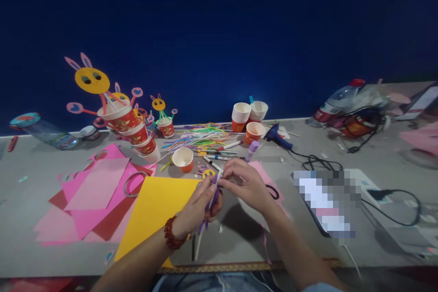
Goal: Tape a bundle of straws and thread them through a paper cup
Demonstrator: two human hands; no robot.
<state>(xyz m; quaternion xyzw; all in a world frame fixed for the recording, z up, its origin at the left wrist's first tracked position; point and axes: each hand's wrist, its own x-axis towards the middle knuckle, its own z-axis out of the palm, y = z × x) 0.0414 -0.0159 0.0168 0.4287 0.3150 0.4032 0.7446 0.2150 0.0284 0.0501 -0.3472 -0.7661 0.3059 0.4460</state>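
Note:
My left hand (200, 201), with a red bead bracelet (173, 232) at its wrist, is closed around a few thin purple straws (204, 226). A thin white straw (198, 245) sticks out below that hand among them. At the top of the bundle, the fingers of my right hand (243, 183) pinch a whitish end, whose exact kind is partly hidden by the fingertips. Just beyond my hands lies a yellow paper rabbit face (207, 173). Yellow paper (153, 210) lies under and beside my left forearm.
Pink and red paper sheets (97, 182) with scissors (132, 185) lie left. Paper cups with rabbit figures (119, 118) stand behind them. Colourful straws (205, 137), a white-lined cup (183, 159), stacked cups (240, 116), a blue glue gun (278, 137), a phone (321, 205) and cables (316, 162) spread beyond and right.

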